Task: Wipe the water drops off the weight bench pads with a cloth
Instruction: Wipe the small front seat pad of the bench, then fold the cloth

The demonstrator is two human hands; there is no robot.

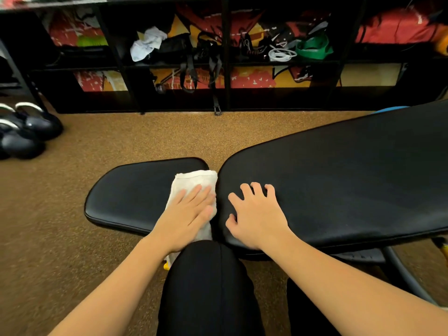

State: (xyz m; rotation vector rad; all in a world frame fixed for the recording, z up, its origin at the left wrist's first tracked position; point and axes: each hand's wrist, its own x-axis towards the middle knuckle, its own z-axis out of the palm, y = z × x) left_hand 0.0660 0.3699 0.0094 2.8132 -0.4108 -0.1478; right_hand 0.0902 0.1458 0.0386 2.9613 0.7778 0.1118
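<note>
The weight bench has two black pads: a small seat pad (pixel 131 195) on the left and a long back pad (pixel 351 175) on the right. A folded white cloth (pixel 194 181) lies on the right end of the seat pad, by the gap between the pads. My left hand (pixel 186 214) presses flat on the cloth with straight fingers. My right hand (pixel 254 214) rests on the near left end of the back pad, fingers spread and bent, holding nothing. No water drops can be made out on either pad.
My knee in black trousers (pixel 208 282) is against the bench in front of the gap. Dark kettlebells (pixel 24 134) stand on the brown floor (pixel 133 139) at the left. A black shelf unit (pixel 225 57) with straps, bands and cloths runs along the back.
</note>
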